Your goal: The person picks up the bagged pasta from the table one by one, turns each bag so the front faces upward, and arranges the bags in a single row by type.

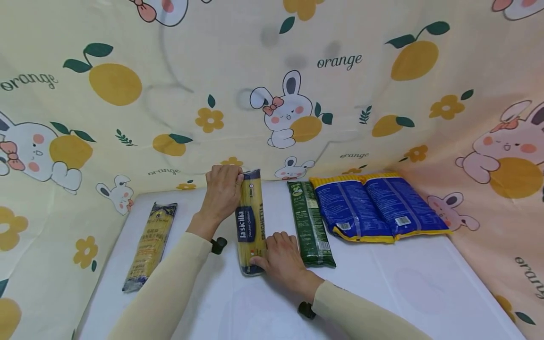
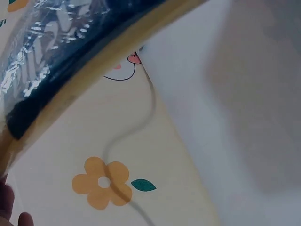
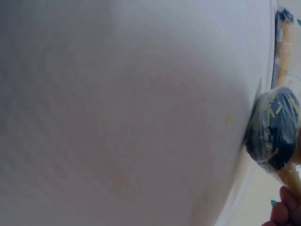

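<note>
A clear pack of spaghetti point(image 1: 250, 222) with a dark blue "la Sicilia" label is in the middle of the table, long side running away from me. My left hand point(image 1: 224, 189) grips its far end from the left side. Low on the pack's right side, my right hand point(image 1: 286, 259) holds it, thumb across the front near the bottom. In the left wrist view the label side of the spaghetti pack point(image 2: 70, 56) slants through the upper left, clear of the white surface. The right wrist view shows its dark end point(image 3: 273, 129) close over the table, with fingertips point(image 3: 281, 212) beside it.
Another yellow pasta pack point(image 1: 150, 245) lies at the left of the white table point(image 1: 263, 311). To the right are a green pack point(image 1: 311, 224) and two blue-and-yellow bags point(image 1: 352, 208) side by side. A printed cloth point(image 1: 229, 56) rises behind the table and along its sides.
</note>
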Motion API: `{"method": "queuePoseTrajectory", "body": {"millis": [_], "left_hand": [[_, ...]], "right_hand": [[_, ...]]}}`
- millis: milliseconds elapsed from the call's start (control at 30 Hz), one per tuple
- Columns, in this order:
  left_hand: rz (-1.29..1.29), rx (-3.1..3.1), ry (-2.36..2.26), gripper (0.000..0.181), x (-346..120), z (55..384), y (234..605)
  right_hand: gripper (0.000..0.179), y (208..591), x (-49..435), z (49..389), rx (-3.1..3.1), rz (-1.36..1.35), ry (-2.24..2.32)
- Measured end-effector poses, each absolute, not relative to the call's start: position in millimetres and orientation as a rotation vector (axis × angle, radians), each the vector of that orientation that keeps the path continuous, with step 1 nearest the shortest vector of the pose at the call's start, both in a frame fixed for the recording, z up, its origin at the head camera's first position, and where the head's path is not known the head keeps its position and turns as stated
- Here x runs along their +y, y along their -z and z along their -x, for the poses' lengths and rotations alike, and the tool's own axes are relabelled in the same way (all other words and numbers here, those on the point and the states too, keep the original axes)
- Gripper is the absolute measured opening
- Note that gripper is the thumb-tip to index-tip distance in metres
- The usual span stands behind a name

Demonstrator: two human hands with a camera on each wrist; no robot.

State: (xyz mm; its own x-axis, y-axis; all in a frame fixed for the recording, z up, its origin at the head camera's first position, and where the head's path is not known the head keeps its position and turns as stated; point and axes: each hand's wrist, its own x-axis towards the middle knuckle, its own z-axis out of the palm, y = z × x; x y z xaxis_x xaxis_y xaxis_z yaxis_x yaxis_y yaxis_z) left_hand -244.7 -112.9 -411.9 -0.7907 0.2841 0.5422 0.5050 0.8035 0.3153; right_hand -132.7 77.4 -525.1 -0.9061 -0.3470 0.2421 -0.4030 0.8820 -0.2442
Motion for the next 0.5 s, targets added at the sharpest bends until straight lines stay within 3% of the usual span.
{"method": "queuePoseTrajectory", "body": {"millis": [500], "left_hand": [[0.686, -2.303, 0.250, 0.018, -123.9, 248.9, 413.9]], "right_hand": [[0.058, 520.3, 82.5, 131.8, -2.745, -0.601, -0.316]]}}
